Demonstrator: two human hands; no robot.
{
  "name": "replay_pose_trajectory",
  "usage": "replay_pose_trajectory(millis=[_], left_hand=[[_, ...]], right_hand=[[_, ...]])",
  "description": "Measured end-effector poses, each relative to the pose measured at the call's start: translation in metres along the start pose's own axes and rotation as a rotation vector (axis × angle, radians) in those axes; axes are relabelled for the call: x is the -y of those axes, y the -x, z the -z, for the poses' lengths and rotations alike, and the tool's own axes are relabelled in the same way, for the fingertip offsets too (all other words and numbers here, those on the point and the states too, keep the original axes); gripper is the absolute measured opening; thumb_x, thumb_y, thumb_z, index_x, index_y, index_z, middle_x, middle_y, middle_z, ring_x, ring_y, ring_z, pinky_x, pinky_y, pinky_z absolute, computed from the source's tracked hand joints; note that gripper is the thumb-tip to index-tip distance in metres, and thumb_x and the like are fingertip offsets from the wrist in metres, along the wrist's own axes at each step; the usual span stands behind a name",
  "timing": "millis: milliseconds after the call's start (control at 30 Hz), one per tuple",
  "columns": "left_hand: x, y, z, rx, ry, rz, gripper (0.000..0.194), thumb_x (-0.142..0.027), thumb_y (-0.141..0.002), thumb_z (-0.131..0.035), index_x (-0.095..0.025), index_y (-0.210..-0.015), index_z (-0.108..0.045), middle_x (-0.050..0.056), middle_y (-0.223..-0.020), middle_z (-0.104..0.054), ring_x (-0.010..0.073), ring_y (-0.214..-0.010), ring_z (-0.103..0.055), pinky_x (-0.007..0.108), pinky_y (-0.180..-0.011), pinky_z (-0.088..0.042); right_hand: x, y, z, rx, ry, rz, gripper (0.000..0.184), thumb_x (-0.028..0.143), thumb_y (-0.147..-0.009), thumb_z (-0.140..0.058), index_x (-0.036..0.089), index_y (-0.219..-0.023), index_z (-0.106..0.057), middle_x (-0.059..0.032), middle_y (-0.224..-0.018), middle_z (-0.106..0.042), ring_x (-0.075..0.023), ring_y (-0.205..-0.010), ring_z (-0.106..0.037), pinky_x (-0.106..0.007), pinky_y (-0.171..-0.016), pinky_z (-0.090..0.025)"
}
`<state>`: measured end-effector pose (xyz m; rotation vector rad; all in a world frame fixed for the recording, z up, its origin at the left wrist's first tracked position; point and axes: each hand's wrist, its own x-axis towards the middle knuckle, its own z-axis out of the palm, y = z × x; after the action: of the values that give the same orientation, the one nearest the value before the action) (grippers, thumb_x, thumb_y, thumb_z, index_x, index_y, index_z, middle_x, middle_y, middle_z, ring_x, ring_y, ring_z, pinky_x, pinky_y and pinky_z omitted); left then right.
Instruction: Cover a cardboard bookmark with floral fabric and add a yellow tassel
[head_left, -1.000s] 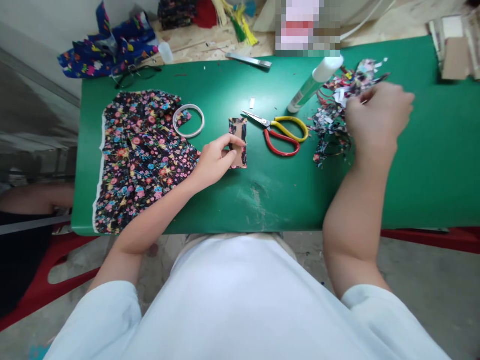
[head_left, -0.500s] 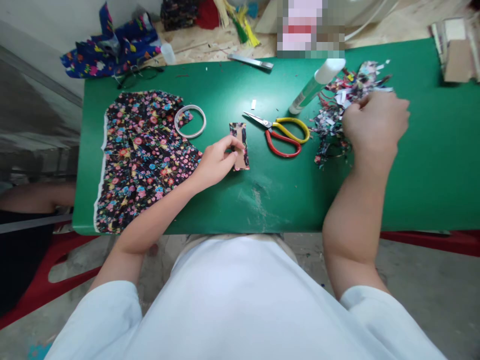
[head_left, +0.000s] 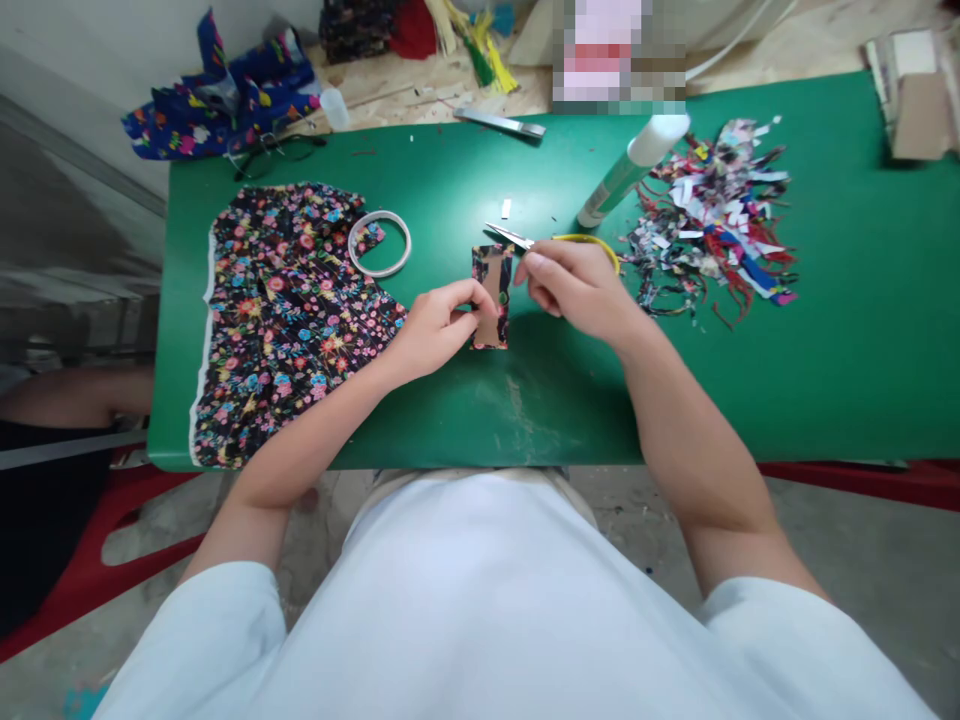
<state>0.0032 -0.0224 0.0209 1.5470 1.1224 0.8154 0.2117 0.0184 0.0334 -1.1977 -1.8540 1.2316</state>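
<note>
The fabric-edged card [head_left: 491, 285] is over the green table [head_left: 855, 330], pinched at its left side by my left hand [head_left: 435, 325], fingers drawn narrow. On my feed the right hand [head_left: 579, 285] curls just beside it, partly covering the scissors [head_left: 511, 237], and I cannot tell whether it holds anything; scraps [head_left: 724, 225] lie farther right, floral cloth [head_left: 289, 310] left.

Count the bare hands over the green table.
2: the left hand at the fabric-edged cardboard piece; the right hand just beside it, partly covering the scissors. No others show.
</note>
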Motion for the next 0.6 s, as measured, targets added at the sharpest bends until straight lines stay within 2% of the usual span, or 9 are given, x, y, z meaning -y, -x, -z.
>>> replay_pose_trajectory(millis=[100,200,333,433,500,600], left_hand=[[-0.004,0.002,0.001,0.052,-0.07,-0.034,0.023,-0.001,-0.077,-0.049,-0.017,-0.079,-0.065,-0.001,-0.082,-0.073,0.0094,-0.069,-0.063,0.023,-0.066,-0.05],[-0.004,0.003,0.0,0.072,-0.087,-0.052,0.022,0.0,-0.074,-0.048,-0.018,-0.076,-0.062,-0.002,-0.079,-0.07,0.0088,-0.068,-0.061,0.022,-0.065,-0.05],[0.003,0.003,-0.002,-0.027,0.038,-0.024,0.013,-0.013,-0.087,-0.057,-0.022,-0.095,-0.054,-0.002,-0.082,-0.067,0.0111,-0.07,-0.067,0.024,-0.067,-0.057],[0.007,0.001,0.0,-0.113,0.055,0.006,0.022,-0.033,-0.096,-0.059,-0.026,-0.115,-0.049,-0.001,-0.086,-0.069,0.0135,-0.07,-0.071,0.029,-0.067,-0.061],[0.009,-0.001,0.002,-0.13,0.055,0.008,0.03,-0.039,-0.095,-0.061,-0.027,-0.119,-0.048,0.0,-0.087,-0.07,0.0133,-0.068,-0.07,0.03,-0.067,-0.062],[0.01,-0.005,0.005,-0.121,0.061,0.025,0.03,-0.036,-0.092,-0.066,-0.026,-0.116,-0.051,-0.002,-0.084,-0.069,0.0109,-0.062,-0.067,0.027,-0.062,-0.061]], right_hand=[[-0.002,-0.001,-0.022,-0.009,-0.132,0.006,0.052,0.065,-0.092,-0.054,0.024,-0.061,-0.044,0.0019,-0.049,-0.044,-0.0125,-0.049,-0.039,-0.028,-0.047,-0.029],[-0.004,-0.002,-0.03,0.003,-0.26,-0.028,0.054,0.071,-0.087,-0.06,0.025,-0.062,-0.044,0.0037,-0.047,-0.04,-0.0111,-0.044,-0.036,-0.027,-0.043,-0.025],[-0.006,-0.003,-0.03,0.041,-0.335,-0.04,0.051,0.069,-0.083,-0.064,0.024,-0.066,-0.049,0.0057,-0.045,-0.04,-0.0097,-0.04,-0.034,-0.027,-0.041,-0.023],[-0.007,-0.003,-0.029,0.07,-0.309,-0.033,0.047,0.065,-0.085,-0.064,0.023,-0.066,-0.051,0.0059,-0.045,-0.04,-0.0097,-0.04,-0.034,-0.027,-0.042,-0.024],[-0.008,-0.003,-0.029,0.097,-0.262,-0.019,0.045,0.062,-0.088,-0.06,0.023,-0.066,-0.052,0.0055,-0.045,-0.04,-0.0102,-0.042,-0.036,-0.027,-0.044,-0.026],[-0.009,-0.002,-0.029,0.075,-0.073,0.027,0.042,0.053,-0.093,-0.054,0.023,-0.064,-0.047,0.0034,-0.05,-0.043,-0.0121,-0.048,-0.039,-0.029,-0.051,-0.03]])
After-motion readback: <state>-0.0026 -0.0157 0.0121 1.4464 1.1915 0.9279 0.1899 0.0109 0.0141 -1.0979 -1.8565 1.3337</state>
